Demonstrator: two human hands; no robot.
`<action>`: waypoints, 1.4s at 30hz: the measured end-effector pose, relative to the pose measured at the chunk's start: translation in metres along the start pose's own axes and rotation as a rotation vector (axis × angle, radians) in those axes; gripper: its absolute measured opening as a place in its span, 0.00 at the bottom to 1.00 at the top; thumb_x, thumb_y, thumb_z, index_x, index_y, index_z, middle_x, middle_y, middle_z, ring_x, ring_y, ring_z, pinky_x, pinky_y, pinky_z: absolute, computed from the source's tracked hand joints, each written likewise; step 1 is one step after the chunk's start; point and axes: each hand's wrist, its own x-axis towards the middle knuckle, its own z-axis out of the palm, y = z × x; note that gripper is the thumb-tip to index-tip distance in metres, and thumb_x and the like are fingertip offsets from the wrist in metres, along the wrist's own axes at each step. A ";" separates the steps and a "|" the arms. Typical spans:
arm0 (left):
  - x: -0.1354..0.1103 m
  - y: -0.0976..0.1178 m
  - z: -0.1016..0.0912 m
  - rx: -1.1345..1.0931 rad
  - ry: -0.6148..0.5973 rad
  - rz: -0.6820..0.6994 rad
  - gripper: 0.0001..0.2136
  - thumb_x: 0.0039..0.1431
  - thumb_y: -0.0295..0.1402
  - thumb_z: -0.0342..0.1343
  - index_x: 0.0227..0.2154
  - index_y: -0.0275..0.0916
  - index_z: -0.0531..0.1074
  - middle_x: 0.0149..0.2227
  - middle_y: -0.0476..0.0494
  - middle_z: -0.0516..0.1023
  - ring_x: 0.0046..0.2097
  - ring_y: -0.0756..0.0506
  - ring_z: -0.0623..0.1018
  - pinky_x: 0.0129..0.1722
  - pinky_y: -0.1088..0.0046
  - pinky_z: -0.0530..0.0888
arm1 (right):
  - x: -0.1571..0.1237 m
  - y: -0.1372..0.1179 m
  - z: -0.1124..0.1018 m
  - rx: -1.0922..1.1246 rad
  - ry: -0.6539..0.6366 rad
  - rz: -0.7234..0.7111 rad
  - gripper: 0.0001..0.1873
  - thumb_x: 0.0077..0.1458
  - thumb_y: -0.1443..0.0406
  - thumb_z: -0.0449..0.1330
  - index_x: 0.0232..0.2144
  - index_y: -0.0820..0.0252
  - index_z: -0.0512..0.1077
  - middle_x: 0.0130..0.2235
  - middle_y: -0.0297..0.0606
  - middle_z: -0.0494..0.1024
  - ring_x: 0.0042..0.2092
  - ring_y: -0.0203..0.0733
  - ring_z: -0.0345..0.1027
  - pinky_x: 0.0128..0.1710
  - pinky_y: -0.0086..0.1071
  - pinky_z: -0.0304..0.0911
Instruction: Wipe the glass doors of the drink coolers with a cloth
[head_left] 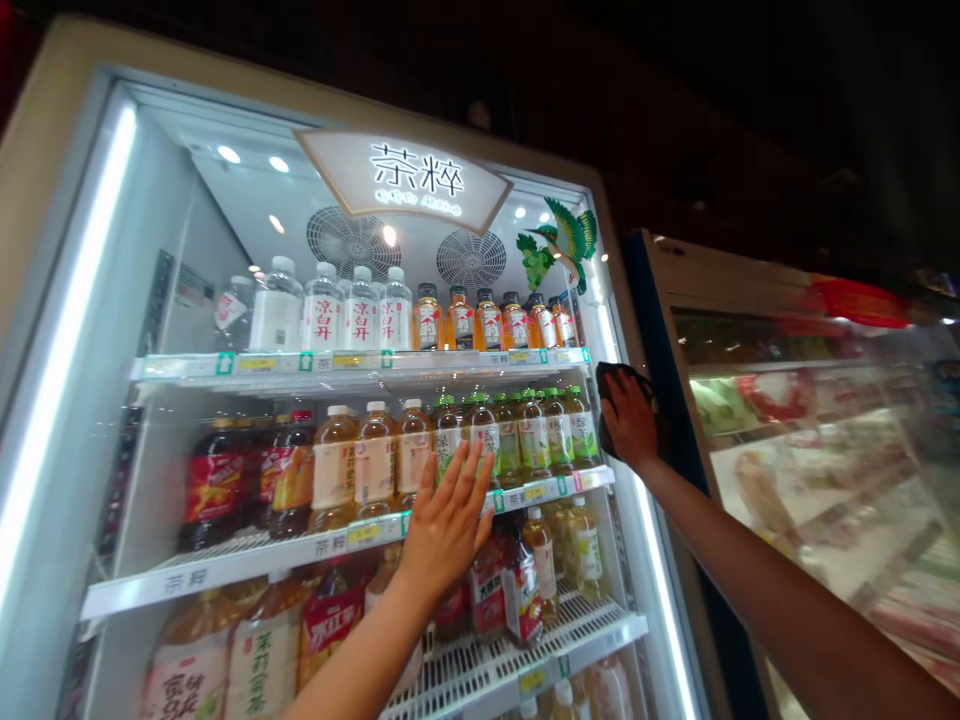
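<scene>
My left hand (448, 520) lies flat with its fingers stretched out, against the glass front of a lit drinks cooler (613, 280). Behind its fingertips stand green-capped green tea bottles (534, 435) on the middle shelf. Higher and to the right, my right hand (634, 425) presses a black cloth (604, 380) against the right edge of the cooler's door. Its fingers lie over the cloth, and part of the cloth is hidden under them. White-capped tea bottles (375, 460) sit just left of my left hand, behind the glass.
Clear water bottles (324, 308) and amber drink bottles (489, 325) line the top shelf. Dark red-labelled bottles (217, 485) stand at middle left, with large tea bottles (262, 650) below. A second glass-fronted cooler (679, 350) with packaged goods is on the right, partly blurred.
</scene>
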 end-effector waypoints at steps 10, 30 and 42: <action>-0.003 -0.020 -0.002 0.002 -0.044 -0.051 0.38 0.64 0.42 0.53 0.71 0.36 0.43 0.72 0.39 0.51 0.74 0.40 0.43 0.72 0.50 0.35 | -0.013 -0.135 0.001 0.011 -0.117 -0.296 0.27 0.69 0.59 0.46 0.68 0.45 0.56 0.71 0.36 0.55 0.71 0.51 0.44 0.65 0.56 0.50; -0.069 -0.083 -0.041 0.041 -0.070 -0.039 0.36 0.65 0.43 0.50 0.71 0.38 0.44 0.72 0.42 0.51 0.74 0.42 0.42 0.72 0.52 0.35 | -0.048 -0.177 -0.014 0.053 -0.198 -0.573 0.26 0.65 0.61 0.51 0.65 0.46 0.62 0.69 0.35 0.59 0.71 0.48 0.46 0.67 0.51 0.45; -0.099 -0.129 -0.068 0.104 -0.138 -0.134 0.37 0.66 0.46 0.50 0.71 0.38 0.42 0.72 0.40 0.50 0.74 0.40 0.44 0.72 0.51 0.36 | -0.011 -0.311 0.005 0.111 -0.091 -0.306 0.28 0.67 0.59 0.49 0.67 0.47 0.58 0.71 0.36 0.54 0.71 0.52 0.43 0.65 0.57 0.46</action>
